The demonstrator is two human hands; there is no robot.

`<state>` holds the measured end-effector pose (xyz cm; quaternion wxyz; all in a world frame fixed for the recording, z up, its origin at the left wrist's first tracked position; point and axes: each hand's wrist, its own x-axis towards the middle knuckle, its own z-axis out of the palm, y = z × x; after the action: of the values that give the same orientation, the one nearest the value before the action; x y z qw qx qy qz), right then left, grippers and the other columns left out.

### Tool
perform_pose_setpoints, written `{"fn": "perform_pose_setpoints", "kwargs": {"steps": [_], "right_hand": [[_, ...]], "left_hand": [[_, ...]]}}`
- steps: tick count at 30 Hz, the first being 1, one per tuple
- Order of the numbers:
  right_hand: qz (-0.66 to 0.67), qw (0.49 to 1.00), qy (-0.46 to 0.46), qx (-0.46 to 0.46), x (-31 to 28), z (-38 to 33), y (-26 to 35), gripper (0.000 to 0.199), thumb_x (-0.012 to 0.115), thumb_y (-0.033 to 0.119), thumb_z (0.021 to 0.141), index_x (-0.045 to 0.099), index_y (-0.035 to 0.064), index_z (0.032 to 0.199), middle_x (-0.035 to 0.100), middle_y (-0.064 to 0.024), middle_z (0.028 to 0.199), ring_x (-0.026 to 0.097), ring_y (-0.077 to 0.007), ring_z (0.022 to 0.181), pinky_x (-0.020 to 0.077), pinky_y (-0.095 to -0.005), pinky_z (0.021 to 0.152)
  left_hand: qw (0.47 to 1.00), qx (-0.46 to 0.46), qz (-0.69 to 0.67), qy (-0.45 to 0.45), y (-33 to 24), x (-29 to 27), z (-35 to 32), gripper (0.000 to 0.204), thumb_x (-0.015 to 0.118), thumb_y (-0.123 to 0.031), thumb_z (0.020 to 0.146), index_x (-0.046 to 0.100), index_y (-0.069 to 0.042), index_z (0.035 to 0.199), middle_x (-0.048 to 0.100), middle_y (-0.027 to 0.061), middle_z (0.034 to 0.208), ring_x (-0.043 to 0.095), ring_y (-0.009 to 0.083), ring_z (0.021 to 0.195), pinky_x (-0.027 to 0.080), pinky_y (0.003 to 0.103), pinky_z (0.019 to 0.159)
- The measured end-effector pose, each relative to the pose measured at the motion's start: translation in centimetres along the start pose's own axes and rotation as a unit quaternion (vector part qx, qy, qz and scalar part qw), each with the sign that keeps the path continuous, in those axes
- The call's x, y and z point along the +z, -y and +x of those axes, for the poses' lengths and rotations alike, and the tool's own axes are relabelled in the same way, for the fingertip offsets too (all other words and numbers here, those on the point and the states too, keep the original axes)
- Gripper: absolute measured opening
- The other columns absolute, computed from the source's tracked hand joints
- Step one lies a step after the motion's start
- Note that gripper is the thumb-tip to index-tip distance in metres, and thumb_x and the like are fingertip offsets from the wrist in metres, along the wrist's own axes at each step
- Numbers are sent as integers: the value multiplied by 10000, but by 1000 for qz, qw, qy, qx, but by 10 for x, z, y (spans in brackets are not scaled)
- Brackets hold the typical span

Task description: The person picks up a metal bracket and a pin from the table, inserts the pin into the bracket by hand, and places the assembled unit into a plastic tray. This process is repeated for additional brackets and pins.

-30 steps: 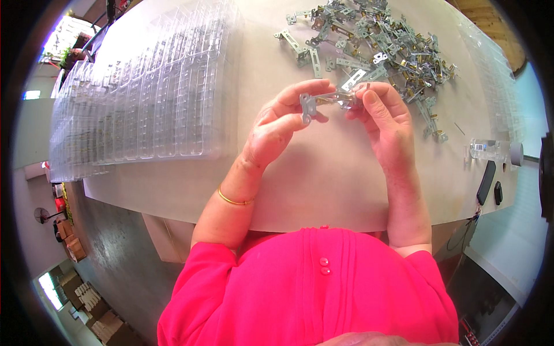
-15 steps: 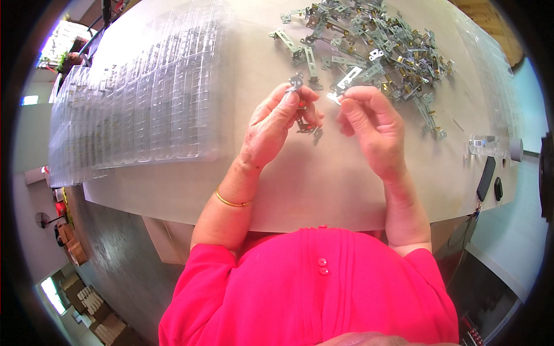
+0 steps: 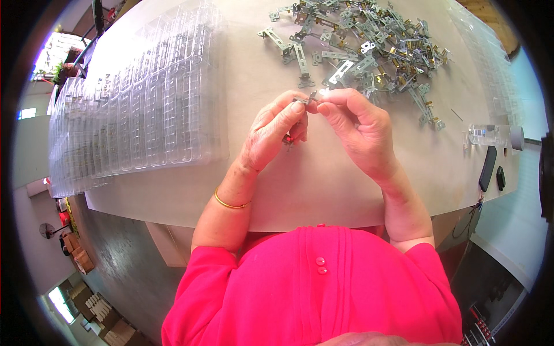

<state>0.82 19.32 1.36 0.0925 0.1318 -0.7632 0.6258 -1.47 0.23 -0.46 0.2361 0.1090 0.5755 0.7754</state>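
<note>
Clear plastic trays [image 3: 144,109] stand on the left of a pale table [image 3: 323,196], and a heap of metal parts [image 3: 369,49] lies toward its far right.
In front of the heap, the left hand [image 3: 266,135] grips a small metal bracket [image 3: 312,98] between thumb and fingers; the right hand [image 3: 366,135] has thumb and forefinger drawn nearly together at the bracket's end, but I cannot tell whether they hold it.

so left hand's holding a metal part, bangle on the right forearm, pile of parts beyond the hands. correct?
One slip: the bangle is on the left forearm, as the head view shows. The rest stands: the left hand holds a metal part, and the pile of parts lies beyond the hands.
</note>
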Motion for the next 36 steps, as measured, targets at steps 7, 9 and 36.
{"fn": "perform_pose_setpoints", "kwargs": {"steps": [7,9,36], "right_hand": [[-79,996,1,-45,-2,1,2,96,703,88,952,655,40,1020,629,-24,749,527,-61,639,459,-226,590],[-81,997,4,-7,-1,-1,3,134,705,86,948,635,45,1054,633,-39,750,555,-80,637,475,-241,595],[19,998,-40,47,-1,0,7,26,647,39,973,658,31,996,617,19,772,508,-35,654,446,-216,597]], "left_hand": [[993,17,117,-26,-1,0,-3,264,514,-261,1053,625,-29,1108,491,-7,741,454,93,680,409,251,638],[983,54,172,-20,0,2,-3,295,517,-269,1058,606,-2,1147,483,-25,734,433,70,688,383,241,623],[998,-23,-57,13,-2,-1,0,359,460,-298,1053,611,24,1101,414,-9,625,427,122,572,415,296,594]]}}
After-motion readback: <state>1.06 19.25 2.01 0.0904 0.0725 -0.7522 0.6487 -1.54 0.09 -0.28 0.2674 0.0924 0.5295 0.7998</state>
